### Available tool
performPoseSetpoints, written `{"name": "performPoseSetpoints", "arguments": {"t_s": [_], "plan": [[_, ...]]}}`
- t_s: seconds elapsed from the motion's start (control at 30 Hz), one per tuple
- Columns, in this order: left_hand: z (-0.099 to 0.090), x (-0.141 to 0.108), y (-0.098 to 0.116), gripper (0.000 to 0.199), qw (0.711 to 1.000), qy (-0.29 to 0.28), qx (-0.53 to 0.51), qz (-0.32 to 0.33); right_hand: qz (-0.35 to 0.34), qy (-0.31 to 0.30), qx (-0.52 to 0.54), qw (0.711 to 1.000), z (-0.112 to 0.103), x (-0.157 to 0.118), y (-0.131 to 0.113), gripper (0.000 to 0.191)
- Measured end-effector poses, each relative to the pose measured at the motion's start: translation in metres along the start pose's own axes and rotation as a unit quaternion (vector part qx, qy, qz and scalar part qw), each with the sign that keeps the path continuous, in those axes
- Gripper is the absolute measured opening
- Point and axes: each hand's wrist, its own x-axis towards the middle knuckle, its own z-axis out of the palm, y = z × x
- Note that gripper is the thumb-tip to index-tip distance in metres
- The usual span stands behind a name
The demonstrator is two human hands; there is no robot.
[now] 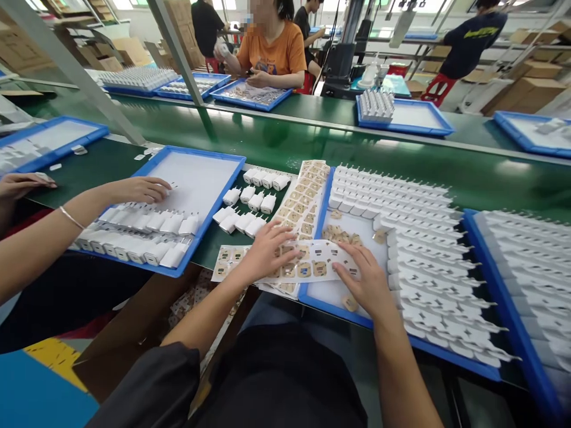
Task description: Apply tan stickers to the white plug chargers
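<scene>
A strip-shaped sticker sheet (pixel 319 261) with tan square labels lies across the stack of sheets and the tray edge. My left hand (pixel 270 252) rests on it, fingers spread and stretched out. At the sheet's right end my right hand (pixel 368 282) has its thumb and fingers round the edge; what lies under the palm is hidden. Beneath is a stack of label sheets (pixel 303 196). Loose tan pieces (pixel 341 235) lie in the blue-rimmed tray (pixel 328 297), beside rows of white plug adapters (pixel 414 255).
Left, a co-worker's hand (pixel 140 190) reaches over another blue tray (pixel 207 178) holding adapters. Several loose adapters (pixel 256 199) stand between the trays. A further full tray (pixel 495 285) is at right. Behind runs a green conveyor belt (pixel 276 139); an open carton (pixel 120 339) sits below the table.
</scene>
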Motion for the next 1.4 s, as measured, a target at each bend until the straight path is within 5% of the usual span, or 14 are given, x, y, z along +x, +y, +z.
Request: {"name": "performPoseSetpoints", "arguments": {"t_s": [0.1, 0.23, 0.33, 0.43, 0.7, 0.97, 1.1, 1.23, 1.4], "plan": [[0.006, 0.022, 0.02, 0.043, 0.989, -0.112, -0.09, -0.027, -0.025, 0.018, 0.013, 0.999, -0.005, 0.002, -0.006, 0.04], [-0.004, 0.041, 0.033, 0.045, 0.938, -0.244, -0.201, -0.139, -0.082, 0.091, -0.05, 0.991, -0.008, 0.002, -0.012, 0.041], [-0.012, 0.045, 0.037, 0.044, 0.914, -0.273, -0.245, -0.17, -0.14, 0.133, -0.103, 0.976, -0.007, 0.002, -0.019, 0.039], [-0.013, 0.044, 0.038, 0.046, 0.89, -0.304, -0.287, -0.181, -0.187, 0.107, -0.108, 0.971, -0.004, 0.002, -0.026, 0.034], [-0.007, 0.045, 0.043, 0.047, 0.847, -0.321, -0.379, -0.188, -0.208, 0.081, -0.046, 0.974, -0.002, 0.004, -0.029, 0.027], [-0.005, 0.045, 0.043, 0.047, 0.867, -0.329, -0.333, -0.171, -0.195, 0.043, 0.06, 0.978, -0.001, 0.004, -0.025, 0.019], [-0.009, 0.048, 0.041, 0.052, 0.88, -0.315, -0.309, -0.175, -0.143, 0.09, 0.145, 0.975, -0.009, 0.002, -0.023, 0.022], [0.0, 0.049, 0.045, 0.044, 0.942, -0.278, -0.124, -0.14, -0.036, 0.179, 0.241, 0.953, -0.014, -0.003, -0.021, 0.019], [0.028, 0.058, 0.053, 0.054, 0.978, -0.148, 0.146, -0.034, -0.056, 0.137, 0.202, 0.968, -0.013, -0.003, -0.025, 0.017]]}}
